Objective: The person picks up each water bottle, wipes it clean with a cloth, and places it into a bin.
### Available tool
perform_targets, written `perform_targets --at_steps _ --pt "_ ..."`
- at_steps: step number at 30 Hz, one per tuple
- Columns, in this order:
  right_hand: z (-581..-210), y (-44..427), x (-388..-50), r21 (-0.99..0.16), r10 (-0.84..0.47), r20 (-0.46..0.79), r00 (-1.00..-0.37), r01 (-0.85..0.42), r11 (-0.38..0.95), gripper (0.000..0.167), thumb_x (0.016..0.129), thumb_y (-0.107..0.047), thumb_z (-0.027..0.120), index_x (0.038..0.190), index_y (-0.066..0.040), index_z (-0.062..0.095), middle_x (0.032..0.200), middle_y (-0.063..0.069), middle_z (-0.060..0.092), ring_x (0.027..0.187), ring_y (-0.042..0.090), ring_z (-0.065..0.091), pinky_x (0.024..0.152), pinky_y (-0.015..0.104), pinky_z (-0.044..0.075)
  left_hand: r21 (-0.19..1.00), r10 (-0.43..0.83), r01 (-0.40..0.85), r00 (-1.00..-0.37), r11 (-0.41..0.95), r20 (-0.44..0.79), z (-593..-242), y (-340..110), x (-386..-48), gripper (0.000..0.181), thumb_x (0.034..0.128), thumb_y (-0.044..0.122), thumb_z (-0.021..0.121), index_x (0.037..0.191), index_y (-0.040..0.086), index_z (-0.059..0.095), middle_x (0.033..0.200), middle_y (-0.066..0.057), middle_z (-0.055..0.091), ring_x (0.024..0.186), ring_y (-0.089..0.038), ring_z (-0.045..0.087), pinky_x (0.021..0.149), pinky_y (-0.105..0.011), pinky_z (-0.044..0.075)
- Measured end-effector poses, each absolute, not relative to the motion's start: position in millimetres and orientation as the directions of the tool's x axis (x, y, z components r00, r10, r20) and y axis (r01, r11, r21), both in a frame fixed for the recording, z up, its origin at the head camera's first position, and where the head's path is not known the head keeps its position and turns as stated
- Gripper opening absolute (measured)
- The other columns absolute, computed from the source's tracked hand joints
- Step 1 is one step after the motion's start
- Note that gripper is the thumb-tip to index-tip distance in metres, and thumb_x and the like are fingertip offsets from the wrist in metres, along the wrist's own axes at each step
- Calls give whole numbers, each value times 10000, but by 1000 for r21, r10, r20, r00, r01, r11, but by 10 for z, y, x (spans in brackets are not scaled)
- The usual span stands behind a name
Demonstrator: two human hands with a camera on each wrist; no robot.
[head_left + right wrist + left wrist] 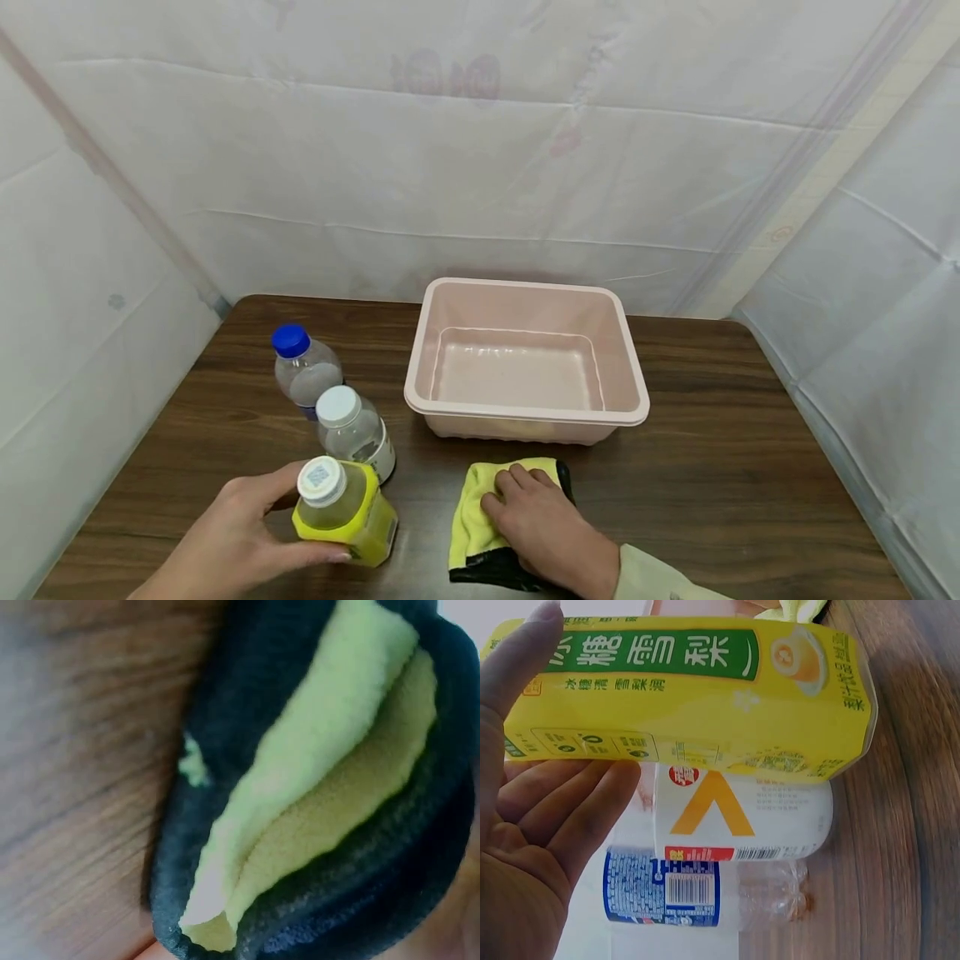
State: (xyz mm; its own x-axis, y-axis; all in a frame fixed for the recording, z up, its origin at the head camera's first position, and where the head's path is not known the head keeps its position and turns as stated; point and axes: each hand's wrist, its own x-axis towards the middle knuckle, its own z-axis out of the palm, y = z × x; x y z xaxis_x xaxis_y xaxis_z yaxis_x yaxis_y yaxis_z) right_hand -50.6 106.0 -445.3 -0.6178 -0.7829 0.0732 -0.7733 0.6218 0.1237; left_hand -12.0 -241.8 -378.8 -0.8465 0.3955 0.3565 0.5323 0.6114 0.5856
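My left hand (243, 529) grips a yellow square-sided juice bottle (367, 533) with a white cap, thumb on the near side and fingers on the far side. In the left wrist view, the bottle's yellow label (705, 712) faces the camera. Just behind stands a clear bottle with a white cap (338, 406) and white label. Farther back is a clear bottle with a blue cap (291, 341). My right hand (543, 525) holds down a folded yellow cloth (468, 517) with black edging, its fingers bent into it. Close up, the cloth's folds (322, 727) bulge; that hand's fingers are hidden there.
A pale pink plastic basin (525, 412) stands at the back middle of the dark wood table (705, 467), beyond the cloth. White sheeting (480, 167) hangs behind the table and along both sides.
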Motion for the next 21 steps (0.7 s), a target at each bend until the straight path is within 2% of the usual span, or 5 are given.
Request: perform_targets --at_steps 7,15,21 --pt "-4497 1055 -513 169 -793 126 -596 -775 609 168 891 -181 795 997 -195 665 927 -27 636 889 141 588 808 302 556 570 407 563 -827 599 388 -3792 -2336 -118 726 646 358 990 1285 250 662 1153 121 765 973 33 706 864 -31 502" --pt "-4495 1085 -513 169 -783 156 -602 -765 621 247 801 -166 836 996 -183 686 939 -29 675 878 130 614 811 301 577 550 401 566 -824 615 400 -3799 -2254 -117 736 649 389 984 1296 251 660 1174 111 765 991 20 717 876 -30 501" --pt "-4459 1110 -487 173 -782 198 -591 -764 622 207 807 -124 811 961 -182 686 904 -35 666 852 124 613 795 294 582 562 397 552 -834 616 384 -3781 -2205 -118 722 666 401 974 1294 248 655 1180 89 771 1011 14 719 827 -102 565"
